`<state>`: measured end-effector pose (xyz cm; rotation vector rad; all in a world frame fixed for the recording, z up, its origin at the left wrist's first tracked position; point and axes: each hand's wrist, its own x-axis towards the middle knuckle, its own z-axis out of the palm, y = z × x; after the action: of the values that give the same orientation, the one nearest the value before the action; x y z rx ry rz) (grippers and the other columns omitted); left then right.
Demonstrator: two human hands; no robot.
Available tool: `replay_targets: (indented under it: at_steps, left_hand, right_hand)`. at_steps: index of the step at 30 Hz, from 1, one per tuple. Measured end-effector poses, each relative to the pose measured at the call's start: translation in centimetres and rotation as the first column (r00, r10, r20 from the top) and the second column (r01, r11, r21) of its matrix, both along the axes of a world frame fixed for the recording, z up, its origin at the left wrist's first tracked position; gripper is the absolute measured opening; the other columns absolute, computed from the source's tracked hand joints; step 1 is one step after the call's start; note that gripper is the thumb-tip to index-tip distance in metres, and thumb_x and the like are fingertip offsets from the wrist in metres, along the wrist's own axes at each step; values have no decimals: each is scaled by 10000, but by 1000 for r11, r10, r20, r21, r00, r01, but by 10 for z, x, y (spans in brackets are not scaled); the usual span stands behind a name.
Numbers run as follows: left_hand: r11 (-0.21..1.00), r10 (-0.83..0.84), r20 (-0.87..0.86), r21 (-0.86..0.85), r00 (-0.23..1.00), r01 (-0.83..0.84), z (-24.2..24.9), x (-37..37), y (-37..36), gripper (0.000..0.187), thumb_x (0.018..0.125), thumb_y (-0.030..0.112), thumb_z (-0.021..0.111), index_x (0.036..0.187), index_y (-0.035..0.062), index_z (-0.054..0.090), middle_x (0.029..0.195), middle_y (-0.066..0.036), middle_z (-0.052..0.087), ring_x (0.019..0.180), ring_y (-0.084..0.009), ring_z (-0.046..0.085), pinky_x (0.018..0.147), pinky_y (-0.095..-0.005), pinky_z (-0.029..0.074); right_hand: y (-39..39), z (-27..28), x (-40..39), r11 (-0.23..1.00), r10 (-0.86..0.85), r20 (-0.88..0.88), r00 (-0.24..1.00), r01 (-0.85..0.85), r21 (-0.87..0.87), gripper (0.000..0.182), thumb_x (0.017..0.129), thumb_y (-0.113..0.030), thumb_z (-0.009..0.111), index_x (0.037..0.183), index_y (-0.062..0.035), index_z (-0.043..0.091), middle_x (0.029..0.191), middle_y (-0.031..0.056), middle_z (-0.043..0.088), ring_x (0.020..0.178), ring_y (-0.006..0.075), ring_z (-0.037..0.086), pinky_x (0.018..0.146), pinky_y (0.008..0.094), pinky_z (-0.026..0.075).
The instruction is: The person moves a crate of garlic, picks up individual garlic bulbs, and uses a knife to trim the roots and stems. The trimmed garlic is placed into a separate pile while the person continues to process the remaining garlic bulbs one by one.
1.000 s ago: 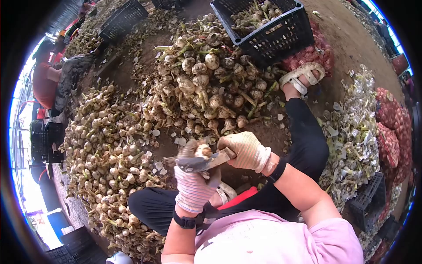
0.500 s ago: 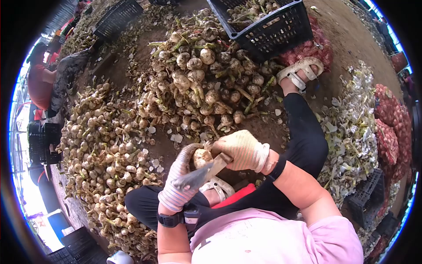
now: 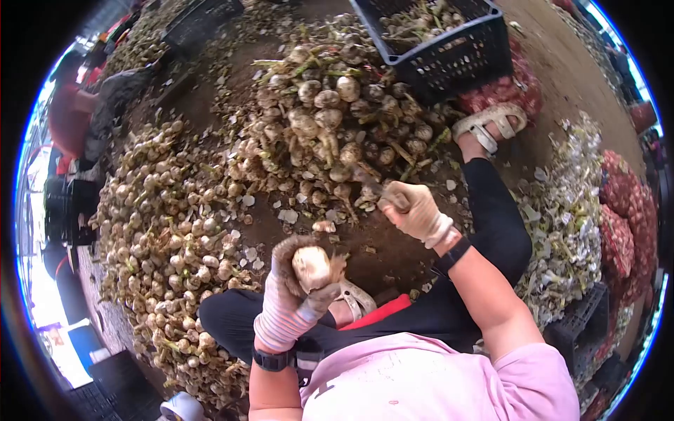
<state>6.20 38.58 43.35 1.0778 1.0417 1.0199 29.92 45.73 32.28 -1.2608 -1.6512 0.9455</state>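
My left hand [image 3: 293, 295], in a striped work glove, is wrapped around a garlic bulb [image 3: 311, 268]. The bulb's pale side faces up, and frayed roots or skin stick out toward the right. Further forward and to the right, my gloved right hand [image 3: 415, 212] is closed around the handle of a knife [image 3: 368, 181]. Its blade is smeared by motion and points away to the left, over the edge of a heap of untrimmed garlic [image 3: 328, 119]. A small pale piece [image 3: 324, 226] shows just beyond the bulb.
Loose garlic bulbs [image 3: 161, 238] spread along my left. A black crate [image 3: 456, 56] with garlic stands beyond the heap, beside a red net sack [image 3: 516, 84]. Peelings [image 3: 562, 203] lie to the right, near filled net sacks [image 3: 618, 231]. Another person [image 3: 70, 119] sits at far left.
My right hand has swung the knife away from the bulb, forward and right. My left hand still holds the garlic bulb, now lower and turned with its pale side up.
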Motion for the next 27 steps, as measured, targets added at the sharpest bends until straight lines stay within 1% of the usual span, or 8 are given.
replay_targets:
  at_steps: [10,18,19,21,22,23,25,27]
  left_hand:
    - [927,373,629,-277,682,-252,-35,-8,24,323,803,195,600,1103,96,528,1023,-92,593,922,-223,579,768,-372,497]
    - [918,363,925,-376,111,129,-43,14,29,353,834,433,543,919,92,577,684,-19,591,520,-161,546,466,-278,497]
    - [967,247,968,-244,34,-78,-40,11,29,340,851,428,530,937,99,541,724,-25,559,555,-150,545,443,-276,504]
    - [800,498,646,-86,578,-593,-16,-35,25,331,880,345,510,1093,93,481,919,-63,557,649,-161,552,453,-299,507]
    - [862,261,821,38,507,-505,-50,-120,21,441,859,326,533,1185,51,423,1022,-106,542,759,-187,563,504,-315,514]
    - [989,-139,989,137,-42,-61,-15,-143,22,528,841,320,530,1230,7,358,1080,-157,502,841,-221,544,548,-342,512]
    - [610,64,987,-156,-148,-777,5,-189,13,648,797,346,577,1253,-41,324,1198,-237,444,1009,-266,529,624,-352,529]
    - [656,301,945,-107,128,-747,-45,-218,26,450,828,257,558,1156,-28,444,1092,-209,535,983,-239,554,637,-319,537]
  right_hand:
    - [-32,24,-42,846,96,-451,887,-311,-432,48,799,-68,613,823,-37,585,671,-54,500,657,29,424,599,211,392]
    - [-29,-2,-63,868,264,-87,960,-276,-412,144,777,-118,623,875,-13,607,675,45,580,620,85,469,589,256,448]
    - [-29,-14,-61,833,184,-167,969,-244,-498,124,777,-128,628,838,-21,607,682,26,588,628,88,495,597,263,449]
    - [-31,-28,-56,842,64,-306,950,-217,-495,113,780,-139,627,800,-30,607,702,2,595,662,84,525,619,256,443]
    - [-29,-19,-52,861,18,-326,945,-181,-475,117,781,-154,618,804,-40,599,651,-7,558,581,68,498,538,230,422]
    - [-27,8,-46,818,-42,-358,933,-173,-549,110,780,-156,612,806,-51,592,621,-14,529,533,61,470,489,216,393]
    - [-23,32,-41,780,-167,-432,886,-149,-608,108,774,-166,606,806,-69,573,574,-27,477,453,55,416,407,199,335]
    - [-20,44,-42,737,-243,-463,853,-148,-659,149,767,-204,620,803,-81,545,556,-31,453,425,57,399,372,199,304]
